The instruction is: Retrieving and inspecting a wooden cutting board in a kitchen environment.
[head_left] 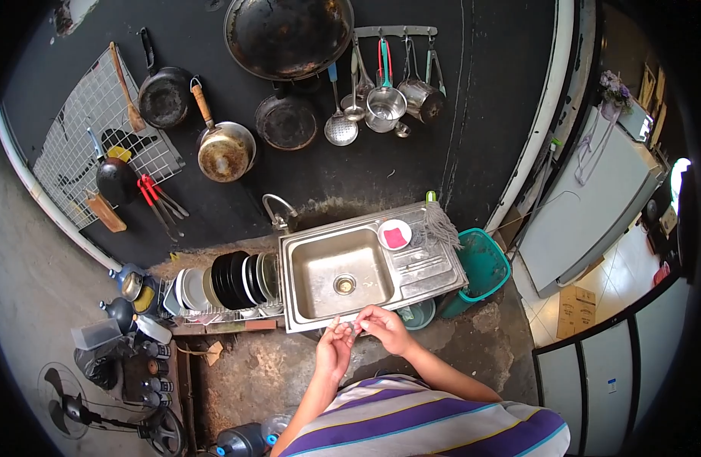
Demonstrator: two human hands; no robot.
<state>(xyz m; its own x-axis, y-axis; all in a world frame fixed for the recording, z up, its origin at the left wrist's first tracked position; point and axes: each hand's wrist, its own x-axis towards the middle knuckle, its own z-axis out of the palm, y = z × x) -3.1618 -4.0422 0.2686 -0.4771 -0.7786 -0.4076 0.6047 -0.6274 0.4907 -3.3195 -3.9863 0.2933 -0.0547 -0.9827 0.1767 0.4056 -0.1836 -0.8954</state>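
Note:
My left hand [336, 345] and my right hand [387, 331] meet in front of the near rim of a stainless steel sink [293, 324]. The fingers of both are bent, and the right thumb and fingertips come close to the left fingertips. Whether something small sits between them is too fine to tell. Behind the hands lies the sink's basin [327, 257], with a drain strainer [344, 284] at its bottom. On the ribbed drainboard to the right stands a white bowl [404, 244] with a pink sponge [394, 237] in it.
A curved faucet [277, 208] rises behind the sink. Plates [193, 288] fill a wire rack at left. A grey cloth mop head [440, 224] hangs over the sink's right corner, beside a teal bin [479, 265]. Pans [224, 154] and utensils hang on the black wall [350, 171].

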